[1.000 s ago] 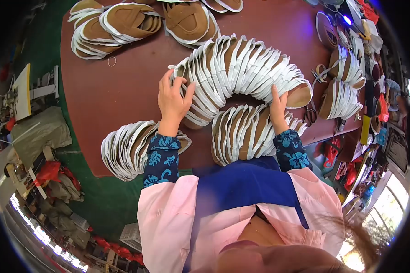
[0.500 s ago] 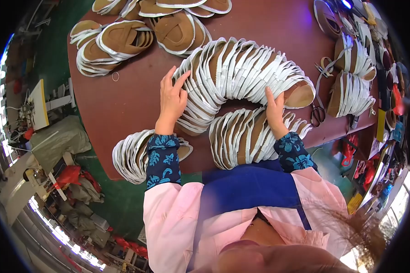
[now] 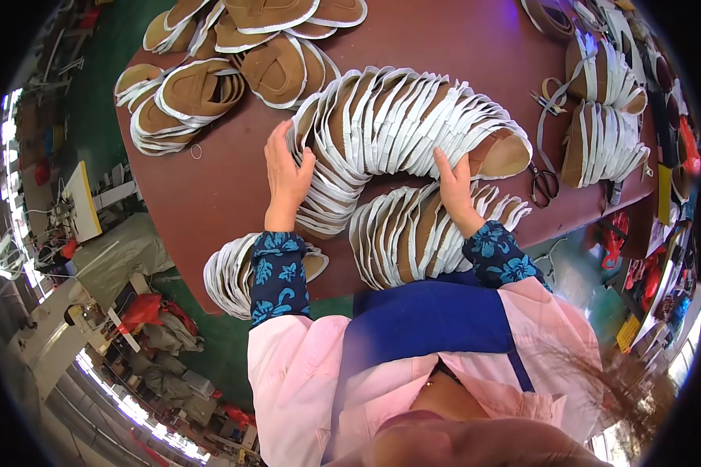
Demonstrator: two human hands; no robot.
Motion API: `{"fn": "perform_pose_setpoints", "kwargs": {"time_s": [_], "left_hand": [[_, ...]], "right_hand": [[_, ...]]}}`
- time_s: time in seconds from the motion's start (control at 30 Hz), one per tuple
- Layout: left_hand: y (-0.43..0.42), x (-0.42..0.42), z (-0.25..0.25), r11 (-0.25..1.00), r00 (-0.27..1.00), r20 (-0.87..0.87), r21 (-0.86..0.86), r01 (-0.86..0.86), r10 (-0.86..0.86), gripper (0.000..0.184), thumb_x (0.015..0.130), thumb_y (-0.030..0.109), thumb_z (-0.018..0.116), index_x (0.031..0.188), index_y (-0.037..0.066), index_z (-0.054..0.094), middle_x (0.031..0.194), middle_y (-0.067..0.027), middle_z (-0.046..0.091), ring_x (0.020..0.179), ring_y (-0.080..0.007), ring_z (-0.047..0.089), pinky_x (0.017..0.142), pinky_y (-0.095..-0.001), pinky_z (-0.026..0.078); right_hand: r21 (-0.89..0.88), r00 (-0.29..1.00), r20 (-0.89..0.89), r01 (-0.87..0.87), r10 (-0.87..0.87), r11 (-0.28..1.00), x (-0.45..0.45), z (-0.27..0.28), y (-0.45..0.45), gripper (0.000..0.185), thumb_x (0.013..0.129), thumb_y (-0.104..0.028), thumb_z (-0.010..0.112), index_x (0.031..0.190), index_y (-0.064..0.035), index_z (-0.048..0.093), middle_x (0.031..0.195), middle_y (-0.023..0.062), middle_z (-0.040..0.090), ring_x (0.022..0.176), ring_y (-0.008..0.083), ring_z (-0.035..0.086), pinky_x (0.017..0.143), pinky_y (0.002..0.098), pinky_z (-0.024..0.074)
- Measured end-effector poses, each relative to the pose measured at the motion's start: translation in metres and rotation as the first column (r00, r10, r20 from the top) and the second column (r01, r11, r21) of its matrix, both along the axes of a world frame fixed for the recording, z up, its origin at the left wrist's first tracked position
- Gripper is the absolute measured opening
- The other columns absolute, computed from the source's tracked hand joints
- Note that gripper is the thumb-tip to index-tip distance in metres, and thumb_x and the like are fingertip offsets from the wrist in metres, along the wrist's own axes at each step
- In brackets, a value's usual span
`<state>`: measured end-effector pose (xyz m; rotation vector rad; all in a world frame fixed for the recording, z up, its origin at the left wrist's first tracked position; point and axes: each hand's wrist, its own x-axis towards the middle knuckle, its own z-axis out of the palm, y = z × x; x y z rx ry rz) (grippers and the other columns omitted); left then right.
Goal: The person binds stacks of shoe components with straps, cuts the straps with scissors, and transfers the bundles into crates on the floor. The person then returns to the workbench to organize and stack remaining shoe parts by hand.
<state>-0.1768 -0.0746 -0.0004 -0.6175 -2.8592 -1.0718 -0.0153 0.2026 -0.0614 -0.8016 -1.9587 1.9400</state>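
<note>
A long curved row of brown shoe uppers point(image 3: 397, 117) with white edging, nested closely, lies across the table in front of me. My left hand point(image 3: 287, 177) rests against the row's left end, fingers stretched out and thumb apart. At the inner edge near the right end, my right hand point(image 3: 455, 191) touches the uppers with its thumb extended; some of its fingers are partly hidden. Below my right hand sits a second row of uppers point(image 3: 397, 237). A smaller bundle of uppers point(image 3: 230, 272) is beside my left sleeve.
Piles of flat brown uppers point(image 3: 276, 70) occupy the dark red table's point(image 3: 210, 187) far left. Black-handled scissors point(image 3: 544, 185) lie right of the long row. More edged uppers point(image 3: 600, 148) stand at the right edge. A loose ring point(image 3: 196, 152) lies at left.
My left hand has shifted slightly down along the row's end, its fingers now closer together. My right hand has moved slightly left. The camera view has turned a little.
</note>
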Motion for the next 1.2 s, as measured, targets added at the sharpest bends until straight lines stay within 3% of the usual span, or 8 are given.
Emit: {"fn": "perform_pose_setpoints", "kwargs": {"time_s": [0.17,0.4,0.53,0.57,0.7,0.9,1.0,1.2], "left_hand": [[0.014,-0.006,0.013,0.979,0.983,0.025,-0.093,0.183,-0.181,0.070,0.077,-0.004,0.049,0.141,0.023,0.057,0.150,-0.0179,0.039,0.133,-0.0405,0.040,0.112,-0.0494,0.035],[0.019,-0.018,0.017,0.931,0.953,0.047,-0.200,0.304,-0.300,0.065,0.077,-0.004,0.049,0.136,0.021,0.062,0.150,-0.0174,0.039,0.135,-0.0417,0.038,0.113,-0.0500,0.035],[0.027,-0.022,0.024,0.893,0.973,-0.091,-0.423,0.155,-0.212,0.038,0.086,0.009,0.058,0.120,0.020,0.067,0.144,-0.0149,0.048,0.135,-0.0366,0.042,0.106,-0.0504,0.041],[0.033,-0.020,0.022,0.919,0.980,-0.129,-0.384,0.092,-0.152,0.021,0.089,0.026,0.066,0.108,0.016,0.068,0.139,-0.0134,0.054,0.132,-0.0353,0.046,0.100,-0.0496,0.044],[0.058,-0.022,0.023,0.898,0.976,-0.193,-0.439,0.005,-0.101,0.044,0.084,0.050,0.074,0.097,0.009,0.066,0.132,-0.0131,0.059,0.123,-0.0347,0.051,0.096,-0.0491,0.047],[0.070,-0.025,0.017,0.881,0.997,-0.079,-0.471,-0.035,-0.003,0.031,0.084,0.032,0.071,0.100,0.008,0.062,0.134,-0.0160,0.058,0.123,-0.0368,0.051,0.098,-0.0494,0.046],[0.073,-0.035,0.016,0.971,0.998,-0.048,-0.235,0.037,-0.049,0.029,0.079,0.020,0.068,0.104,0.008,0.060,0.136,-0.0179,0.055,0.122,-0.0380,0.051,0.100,-0.0501,0.043],[0.086,-0.045,0.024,0.907,0.908,-0.049,-0.096,0.410,-0.416,0.058,0.069,-0.012,0.051,0.120,0.013,0.062,0.142,-0.0117,0.052,0.125,-0.0364,0.051,0.104,-0.0458,0.041]], "right_hand": [[0.015,1.000,-0.005,0.008,-0.008,1.000,0.000,0.000,0.000,0.058,0.101,-0.024,0.062,0.144,0.0067,0.040,0.134,0.0193,0.060,0.122,0.0256,0.058,0.105,0.0345,0.0417],[0.024,1.000,-0.013,0.005,-0.004,1.000,0.000,0.001,0.000,0.056,0.101,-0.023,0.061,0.144,0.0058,0.040,0.133,0.0185,0.061,0.122,0.0259,0.059,0.104,0.0343,0.0426],[-0.029,1.000,0.002,-0.008,0.008,1.000,-0.001,0.006,0.000,0.054,0.102,-0.020,0.060,0.144,0.0061,0.040,0.138,0.0158,0.057,0.125,0.0231,0.054,0.107,0.0334,0.0389],[-0.052,1.000,0.008,-0.014,0.015,0.999,0.000,0.007,0.001,0.053,0.102,-0.019,0.059,0.144,0.0062,0.040,0.140,0.0146,0.055,0.127,0.0218,0.051,0.109,0.0330,0.0373],[-0.052,1.000,-0.010,-0.003,0.003,0.999,-0.002,0.008,0.000,0.053,0.102,-0.020,0.059,0.144,0.0065,0.040,0.138,0.0147,0.056,0.126,0.0217,0.052,0.108,0.0332,0.0380],[-0.055,1.000,-0.004,-0.014,0.014,0.998,-0.002,0.010,0.001,0.052,0.102,-0.020,0.059,0.144,0.0061,0.040,0.138,0.0136,0.056,0.126,0.0205,0.052,0.108,0.0329,0.0379],[-0.069,1.000,-0.005,-0.009,0.008,0.998,-0.002,0.009,0.001,0.052,0.102,-0.019,0.059,0.144,0.0057,0.040,0.138,0.0130,0.056,0.125,0.0197,0.052,0.108,0.0323,0.0378],[-0.043,1.000,0.005,-0.003,0.003,0.999,0.000,0.006,0.001,0.053,0.102,-0.018,0.060,0.145,0.0047,0.040,0.138,0.0121,0.056,0.125,0.0189,0.052,0.108,0.0314,0.0378]]}}
